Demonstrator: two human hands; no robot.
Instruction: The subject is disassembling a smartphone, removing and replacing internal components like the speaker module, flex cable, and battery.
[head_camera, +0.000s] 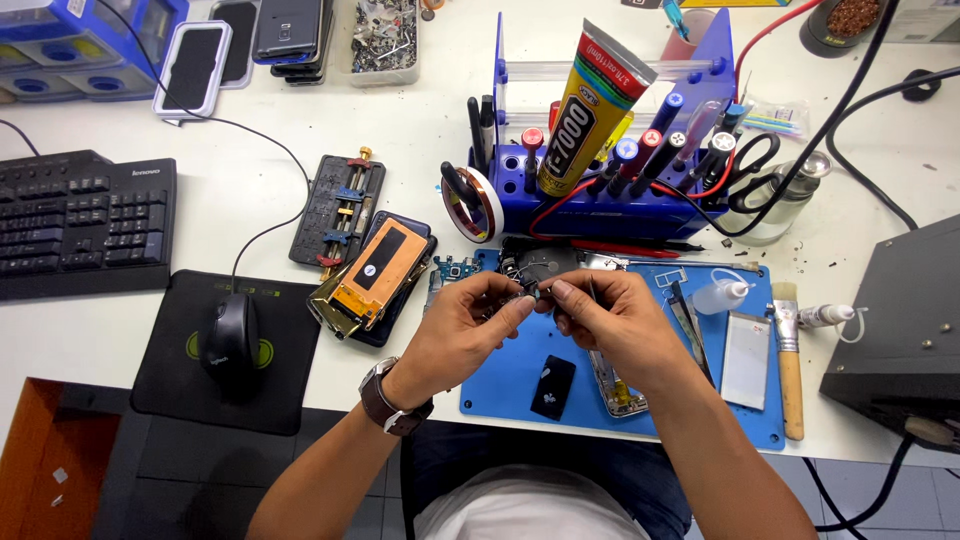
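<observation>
Hands pinching a tiny phone part over a repair mat

Desk (420, 130), white and crowded, is carrying everything. A flat blue rubbery mat (620, 410) is lying at its front edge, likely to keep small pieces from sliding. Above it, the left hand (462, 330) and right hand (610, 318) are meeting, fingertips together, pinching a small dark metal part (529, 290) between them, raised just over the mat. An opened phone (372, 278) with an orange panel is resting just left.
</observation>
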